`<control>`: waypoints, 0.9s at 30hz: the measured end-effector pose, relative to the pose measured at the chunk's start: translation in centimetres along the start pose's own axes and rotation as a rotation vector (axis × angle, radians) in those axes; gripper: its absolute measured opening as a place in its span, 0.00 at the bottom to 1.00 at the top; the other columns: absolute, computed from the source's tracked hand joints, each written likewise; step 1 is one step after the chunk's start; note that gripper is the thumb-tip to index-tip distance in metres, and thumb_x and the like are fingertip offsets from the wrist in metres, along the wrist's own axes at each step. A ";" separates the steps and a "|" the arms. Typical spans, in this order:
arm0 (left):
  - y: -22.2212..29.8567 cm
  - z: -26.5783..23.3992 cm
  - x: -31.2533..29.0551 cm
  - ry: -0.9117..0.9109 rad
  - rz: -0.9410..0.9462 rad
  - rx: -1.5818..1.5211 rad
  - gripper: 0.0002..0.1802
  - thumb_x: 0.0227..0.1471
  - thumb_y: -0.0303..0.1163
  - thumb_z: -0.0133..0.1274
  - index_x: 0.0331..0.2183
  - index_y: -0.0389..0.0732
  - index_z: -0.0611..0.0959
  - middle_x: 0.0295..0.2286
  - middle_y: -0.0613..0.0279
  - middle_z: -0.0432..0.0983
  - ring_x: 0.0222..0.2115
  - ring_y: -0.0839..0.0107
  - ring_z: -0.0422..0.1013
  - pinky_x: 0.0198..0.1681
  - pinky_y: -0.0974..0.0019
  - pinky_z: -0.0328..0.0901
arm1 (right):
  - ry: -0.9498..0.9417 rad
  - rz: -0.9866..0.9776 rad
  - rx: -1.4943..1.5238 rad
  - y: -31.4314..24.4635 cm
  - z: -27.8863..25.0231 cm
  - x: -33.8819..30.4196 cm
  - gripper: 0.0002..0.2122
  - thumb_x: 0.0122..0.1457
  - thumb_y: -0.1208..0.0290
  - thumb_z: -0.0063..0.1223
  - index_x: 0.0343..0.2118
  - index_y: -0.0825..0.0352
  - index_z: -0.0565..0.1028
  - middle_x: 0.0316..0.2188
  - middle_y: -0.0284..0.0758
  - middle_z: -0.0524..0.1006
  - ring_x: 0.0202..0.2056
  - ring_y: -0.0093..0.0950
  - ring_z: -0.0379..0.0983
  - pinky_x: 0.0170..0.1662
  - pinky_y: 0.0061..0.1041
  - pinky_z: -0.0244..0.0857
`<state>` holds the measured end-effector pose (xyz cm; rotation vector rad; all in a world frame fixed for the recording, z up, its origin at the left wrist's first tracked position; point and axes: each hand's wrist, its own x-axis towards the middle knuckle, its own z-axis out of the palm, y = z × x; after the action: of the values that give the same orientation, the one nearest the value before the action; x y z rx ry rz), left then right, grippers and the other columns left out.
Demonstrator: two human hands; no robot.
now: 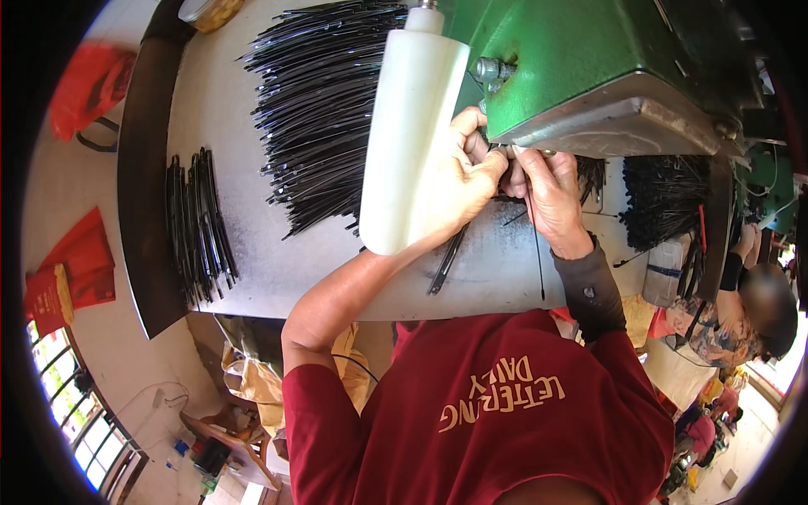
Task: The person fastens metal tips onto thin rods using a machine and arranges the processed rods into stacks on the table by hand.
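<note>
Under the lower edge of a green machine (572, 59), my two hands work close together. My left hand (470, 172) is closed, its thumb and fingers pinched at the machine's underside; what they hold is hidden. My right hand (551, 189) pinches a thin black rod (539, 261), which hangs down toward the table's near edge. Below my left wrist a few flat black strips (448, 259) lie on the grey metal table (328, 269). A thick white cylinder (412, 126) stands out in front of the machine, over part of my left forearm.
A large pile of black strips (320, 109) covers the table's back left. A smaller bundle (198, 227) lies by the dark raised left edge (151, 185). To the right are more black rods (665, 194) and a grey block (667, 268). Another person (728, 324) sits at far right.
</note>
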<state>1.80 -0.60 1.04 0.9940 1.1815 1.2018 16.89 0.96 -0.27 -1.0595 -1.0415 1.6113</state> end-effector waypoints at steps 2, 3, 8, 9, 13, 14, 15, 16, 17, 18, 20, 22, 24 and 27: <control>-0.6 -0.2 0.4 -0.017 -0.006 -0.013 0.02 0.48 0.23 0.52 0.29 0.37 0.78 0.19 0.69 0.72 0.15 0.83 0.64 0.17 0.76 0.60 | 0.000 0.008 0.004 -0.1 0.0 0.0 0.07 0.62 0.73 0.51 0.32 0.71 0.76 0.16 0.29 0.70 0.16 0.16 0.62 0.21 0.17 0.60; -0.9 -0.3 0.6 -0.041 -0.015 -0.027 0.03 0.48 0.23 0.52 0.30 0.38 0.77 0.19 0.69 0.72 0.16 0.84 0.64 0.17 0.76 0.60 | -0.004 0.021 0.021 -0.2 0.0 0.0 0.07 0.62 0.73 0.51 0.32 0.71 0.76 0.16 0.29 0.70 0.16 0.16 0.62 0.21 0.18 0.60; -1.2 -0.2 0.7 -0.052 -0.013 -0.094 0.06 0.48 0.22 0.50 0.32 0.39 0.77 0.20 0.70 0.71 0.16 0.84 0.63 0.18 0.77 0.60 | -0.011 0.047 0.036 -0.2 -0.3 0.1 0.06 0.62 0.74 0.50 0.32 0.72 0.76 0.16 0.29 0.70 0.17 0.17 0.62 0.21 0.18 0.60; -1.3 -0.2 0.8 -0.050 -0.019 -0.109 0.07 0.48 0.21 0.50 0.33 0.40 0.76 0.20 0.70 0.71 0.17 0.84 0.63 0.18 0.77 0.61 | -0.009 0.045 0.024 -0.1 -0.3 0.1 0.06 0.62 0.74 0.50 0.32 0.71 0.76 0.17 0.29 0.70 0.17 0.17 0.62 0.21 0.18 0.60; -1.2 -0.2 0.5 -0.051 -0.016 -0.132 0.08 0.48 0.21 0.50 0.34 0.39 0.76 0.20 0.70 0.71 0.17 0.84 0.63 0.18 0.76 0.61 | -0.040 0.023 0.082 -0.1 -0.4 0.0 0.06 0.62 0.75 0.50 0.33 0.71 0.76 0.20 0.30 0.72 0.18 0.16 0.62 0.21 0.17 0.60; -1.1 -0.1 0.4 -0.046 -0.041 -0.161 0.08 0.48 0.21 0.50 0.34 0.39 0.76 0.20 0.70 0.71 0.17 0.84 0.63 0.18 0.76 0.61 | -0.041 0.023 0.083 0.0 -0.3 -0.1 0.06 0.62 0.75 0.50 0.33 0.71 0.76 0.20 0.30 0.72 0.18 0.16 0.62 0.21 0.17 0.60; -1.0 -0.2 0.4 -0.042 -0.065 -0.191 0.08 0.48 0.21 0.50 0.34 0.39 0.76 0.20 0.70 0.71 0.17 0.84 0.63 0.18 0.76 0.61 | -0.024 -0.001 0.076 0.0 -0.1 -0.1 0.05 0.62 0.75 0.51 0.33 0.71 0.76 0.22 0.30 0.73 0.18 0.16 0.62 0.21 0.17 0.59; -1.1 -0.3 0.4 -0.041 -0.065 -0.191 0.08 0.48 0.21 0.50 0.34 0.39 0.76 0.20 0.70 0.71 0.17 0.84 0.63 0.18 0.76 0.61 | -0.007 -0.025 0.069 0.0 0.0 -0.1 0.05 0.61 0.75 0.51 0.33 0.71 0.76 0.24 0.30 0.73 0.19 0.15 0.62 0.21 0.16 0.59; -1.3 -0.4 0.4 -0.051 -0.048 -0.160 0.07 0.48 0.21 0.50 0.34 0.39 0.76 0.20 0.70 0.71 0.17 0.84 0.64 0.18 0.76 0.61 | -0.008 -0.024 0.070 0.0 0.0 -0.2 0.05 0.61 0.75 0.51 0.33 0.71 0.76 0.24 0.30 0.73 0.19 0.15 0.62 0.21 0.16 0.59; -1.5 -0.5 0.5 -0.061 -0.031 -0.128 0.07 0.49 0.21 0.50 0.34 0.38 0.76 0.20 0.69 0.71 0.16 0.83 0.64 0.18 0.76 0.61 | -0.006 -0.048 0.059 0.1 0.0 -0.2 0.05 0.62 0.75 0.51 0.33 0.71 0.76 0.25 0.30 0.74 0.19 0.15 0.62 0.21 0.16 0.59; -2.2 -0.7 0.6 -0.054 -0.007 -0.106 0.07 0.49 0.21 0.51 0.34 0.38 0.76 0.20 0.69 0.71 0.16 0.83 0.64 0.18 0.76 0.61 | -0.006 -0.071 0.050 0.3 0.0 -0.1 0.05 0.62 0.75 0.51 0.33 0.71 0.76 0.26 0.30 0.74 0.19 0.14 0.62 0.21 0.16 0.58; -2.5 -0.6 0.7 -0.052 0.017 -0.086 0.07 0.49 0.21 0.51 0.33 0.38 0.76 0.20 0.69 0.71 0.16 0.83 0.64 0.17 0.76 0.61 | 0.000 -0.040 0.102 0.5 -0.1 0.0 0.06 0.62 0.75 0.51 0.33 0.71 0.76 0.25 0.30 0.74 0.19 0.14 0.62 0.21 0.15 0.58; -2.5 -0.4 0.5 -0.010 0.023 -0.015 0.07 0.48 0.21 0.51 0.33 0.38 0.77 0.20 0.69 0.71 0.15 0.82 0.65 0.17 0.76 0.61 | 0.001 -0.034 0.085 0.4 0.0 -0.1 0.06 0.62 0.75 0.51 0.32 0.71 0.76 0.23 0.30 0.73 0.18 0.14 0.61 0.21 0.15 0.57; -2.1 -0.5 0.5 -0.028 0.007 -0.047 0.06 0.48 0.21 0.52 0.32 0.38 0.77 0.19 0.68 0.72 0.15 0.82 0.65 0.17 0.76 0.62 | -0.005 0.019 0.023 -0.4 0.1 -0.1 0.07 0.62 0.73 0.49 0.31 0.71 0.74 0.18 0.28 0.68 0.16 0.15 0.59 0.20 0.17 0.56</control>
<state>1.61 -0.37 -1.16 0.9773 1.1240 1.2123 16.93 0.96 0.17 -1.0532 -1.0162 1.6382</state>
